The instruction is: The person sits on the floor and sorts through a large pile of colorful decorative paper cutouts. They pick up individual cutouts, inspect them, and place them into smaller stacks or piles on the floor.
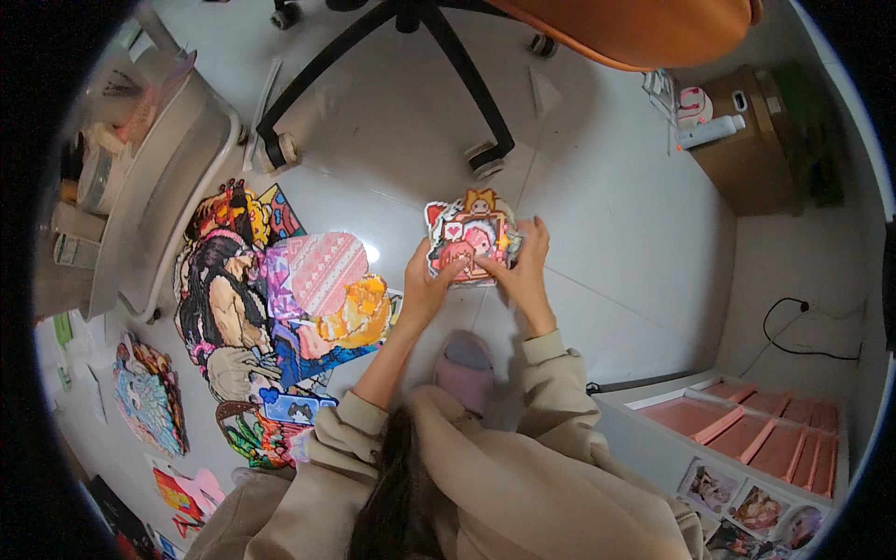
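Note:
Both hands grip a small stack of pixel-style bead pieces [470, 238], held above the tiled floor. My left hand [427, 280] holds its left side, thumb on the front face. On the right edge, my right hand [525, 269] grips with its thumb pressed near the bottom. The top piece shows a pink framed figure with a heart; a brown-haired head pokes out above it. To the left lies a spread pile of larger bead pieces: a pink patterned oval [329, 269], an orange-yellow piece [357, 311] and a long-haired figure [227, 294].
An office chair's wheeled base [406, 42] stands ahead, with an orange seat [644, 28]. A clear wheeled bin [154, 182] is at left, near another bead stack [147, 399]. At right are a cardboard box [742, 140], a cable [798, 343] and a pink-panelled drawer unit [749, 434].

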`<state>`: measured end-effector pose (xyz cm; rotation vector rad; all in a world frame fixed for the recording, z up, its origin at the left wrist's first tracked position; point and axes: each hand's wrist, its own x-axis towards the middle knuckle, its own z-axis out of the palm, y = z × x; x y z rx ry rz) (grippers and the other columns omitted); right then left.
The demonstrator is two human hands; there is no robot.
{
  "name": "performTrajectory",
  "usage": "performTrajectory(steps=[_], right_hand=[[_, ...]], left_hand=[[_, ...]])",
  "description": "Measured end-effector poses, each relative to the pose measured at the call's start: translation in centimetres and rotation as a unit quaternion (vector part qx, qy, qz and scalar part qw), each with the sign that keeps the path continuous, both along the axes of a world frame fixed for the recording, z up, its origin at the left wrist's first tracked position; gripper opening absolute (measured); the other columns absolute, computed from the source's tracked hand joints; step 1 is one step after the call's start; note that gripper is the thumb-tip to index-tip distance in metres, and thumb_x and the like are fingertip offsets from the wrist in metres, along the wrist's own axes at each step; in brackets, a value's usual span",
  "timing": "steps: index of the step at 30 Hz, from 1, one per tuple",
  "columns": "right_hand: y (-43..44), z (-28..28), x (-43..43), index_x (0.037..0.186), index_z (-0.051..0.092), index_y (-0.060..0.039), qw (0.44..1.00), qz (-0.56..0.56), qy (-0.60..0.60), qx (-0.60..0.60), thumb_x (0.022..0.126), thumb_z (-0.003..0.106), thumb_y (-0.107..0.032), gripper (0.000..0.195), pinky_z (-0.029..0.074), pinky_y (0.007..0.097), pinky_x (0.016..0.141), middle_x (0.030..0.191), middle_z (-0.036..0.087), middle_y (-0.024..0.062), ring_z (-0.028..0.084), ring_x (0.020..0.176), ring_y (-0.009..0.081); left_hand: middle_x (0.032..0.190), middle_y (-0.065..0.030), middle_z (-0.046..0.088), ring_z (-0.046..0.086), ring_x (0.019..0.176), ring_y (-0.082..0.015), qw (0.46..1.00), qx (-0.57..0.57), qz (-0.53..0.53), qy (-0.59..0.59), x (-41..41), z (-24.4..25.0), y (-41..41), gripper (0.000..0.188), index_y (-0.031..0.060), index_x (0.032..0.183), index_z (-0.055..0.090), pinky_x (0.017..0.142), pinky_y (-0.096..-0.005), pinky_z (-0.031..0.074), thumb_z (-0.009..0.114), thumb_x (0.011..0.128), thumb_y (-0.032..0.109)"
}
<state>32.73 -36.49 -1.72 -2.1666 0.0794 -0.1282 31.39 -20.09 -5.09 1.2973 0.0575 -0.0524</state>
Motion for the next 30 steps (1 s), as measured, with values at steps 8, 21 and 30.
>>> performTrajectory(steps=[8, 21, 30], right_hand=[[-1.1, -1.3, -2.6, 0.114, 0.049, -0.0008, 0.959, 0.065, 0.072, 0.267, 0.067, 0.076, 0.004, 0.055, 0.049, 0.0294, 0.085, 0.101, 0.061, 0.0091, 0.059, 0.096, 0.0156], [-0.7, -1.0, -2.4, 0.104, 0.056, 0.0015, 0.975, 0.077, 0.089, 0.188, 0.067, 0.076, 0.002, 0.041, 0.049, 0.0254, 0.074, 0.092, 0.062, 0.0073, 0.058, 0.082, 0.0116], [-1.8, 1.6, -1.2, 0.087, 0.068, 0.0019, 0.988, 0.146, 0.056, 0.021, 0.07, 0.075, -0.008, 0.021, 0.049, 0.0265, 0.065, 0.08, 0.069, 0.0084, 0.063, 0.071, 0.012]], left_hand=[[0.102, -0.0094, 0.066, 0.061, 0.092, -0.0142, 0.981, 0.104, -0.091, -0.137, 0.3, 0.6, 2.7, 0.033, -0.0001, 0.101, 0.061, 0.082, -0.027, 0.049, 0.074, 0.071, 0.0], [0.093, -0.0084, 0.067, 0.063, 0.085, -0.0136, 0.983, 0.105, -0.118, -0.097, 0.6, 1.1, 3.3, 0.038, 0.002, 0.106, 0.06, 0.077, -0.0267, 0.05, 0.074, 0.07, 0.003], [0.081, -0.0182, 0.065, 0.064, 0.069, -0.021, 0.964, 0.161, -0.16, -0.137, 0.9, 2.1, 4.7, 0.027, 0.0001, 0.096, 0.065, 0.067, -0.0318, 0.049, 0.073, 0.076, 0.017]])
